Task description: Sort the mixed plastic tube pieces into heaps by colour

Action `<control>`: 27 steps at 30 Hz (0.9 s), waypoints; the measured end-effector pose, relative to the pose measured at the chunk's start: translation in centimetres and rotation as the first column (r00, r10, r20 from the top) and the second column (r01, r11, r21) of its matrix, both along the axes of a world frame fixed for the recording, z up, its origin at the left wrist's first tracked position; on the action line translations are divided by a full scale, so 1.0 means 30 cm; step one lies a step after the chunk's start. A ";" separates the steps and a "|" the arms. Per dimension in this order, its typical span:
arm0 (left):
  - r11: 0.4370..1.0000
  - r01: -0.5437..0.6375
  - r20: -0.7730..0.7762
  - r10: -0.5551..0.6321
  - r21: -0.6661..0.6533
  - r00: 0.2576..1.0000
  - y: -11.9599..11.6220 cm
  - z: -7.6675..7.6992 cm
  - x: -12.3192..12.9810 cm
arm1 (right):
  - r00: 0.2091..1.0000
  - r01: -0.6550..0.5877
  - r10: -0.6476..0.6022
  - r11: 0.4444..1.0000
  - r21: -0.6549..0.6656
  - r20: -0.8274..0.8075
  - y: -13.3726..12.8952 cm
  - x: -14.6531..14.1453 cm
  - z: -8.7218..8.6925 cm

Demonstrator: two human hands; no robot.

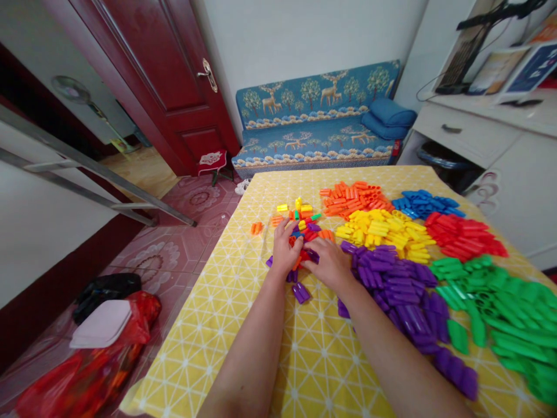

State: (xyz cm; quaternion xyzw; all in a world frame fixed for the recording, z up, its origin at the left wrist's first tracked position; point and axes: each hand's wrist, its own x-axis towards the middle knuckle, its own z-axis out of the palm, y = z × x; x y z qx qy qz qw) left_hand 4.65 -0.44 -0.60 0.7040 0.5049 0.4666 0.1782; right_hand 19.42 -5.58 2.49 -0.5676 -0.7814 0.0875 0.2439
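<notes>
Yellow-patterned across its top, the counter [209,331] is standing before a blue sofa [265,136]. Towards its far half, a mixed cluster of small plastic pieces [311,227] is lying beneath and between the two hands, red, purple, orange, yellow and green showing. The left hand [286,249] is arching over the cluster's left side, fingers partly spread; whether it is gripping a piece cannot be told. The right hand [329,261] is angling in opposite, fingers bent and half closed at the purple and red pieces; its hold, too, is remaining hidden. Just outside, an orange piece [256,228] is lying apart to the left and a purple piece [300,292] nearer the wearer. Rightward, sorted heaps are spreading: orange [357,199], yellow [385,232], purple [402,284], blue [426,204], red [463,235] and green [505,302]. Risk is arising, in this judgement, chiefly from the right forearm, which is passing close over the purple heap: a low sweep could scatter it, and touching heap edges could let colours mix.
</notes>
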 end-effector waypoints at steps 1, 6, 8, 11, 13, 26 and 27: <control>1.000 -0.006 0.013 0.006 0.007 1.000 0.002 -0.003 0.000 | 0.999 -0.047 0.048 0.999 -0.019 0.020 -0.001 -0.005 0.000; 1.000 -0.004 0.073 0.004 0.000 0.997 0.002 -0.003 0.002 | 0.987 -0.078 0.082 0.996 -0.038 0.137 -0.005 -0.020 -0.009; 1.000 0.013 0.095 -0.012 -0.007 0.995 -0.002 0.003 0.002 | 0.989 -0.057 0.062 0.998 -0.036 0.137 -0.002 -0.019 -0.016; 1.000 0.027 0.140 -0.027 0.000 0.990 -0.005 0.012 0.001 | 0.999 0.049 -0.048 0.998 -0.031 0.023 0.008 -0.007 -0.030; 1.000 0.028 0.172 -0.030 0.010 0.985 -0.004 0.015 0.000 | 0.989 0.131 -0.132 0.991 -0.026 -0.060 0.012 0.005 -0.037; 1.000 0.020 0.210 -0.020 0.006 0.978 0.000 0.009 0.003 | 0.991 0.110 -0.110 0.994 0.003 0.074 0.001 -0.004 -0.029; 1.000 0.024 0.211 -0.025 0.006 0.977 0.001 0.007 0.004 | 0.990 0.139 -0.139 0.990 0.005 0.033 0.005 -0.001 -0.033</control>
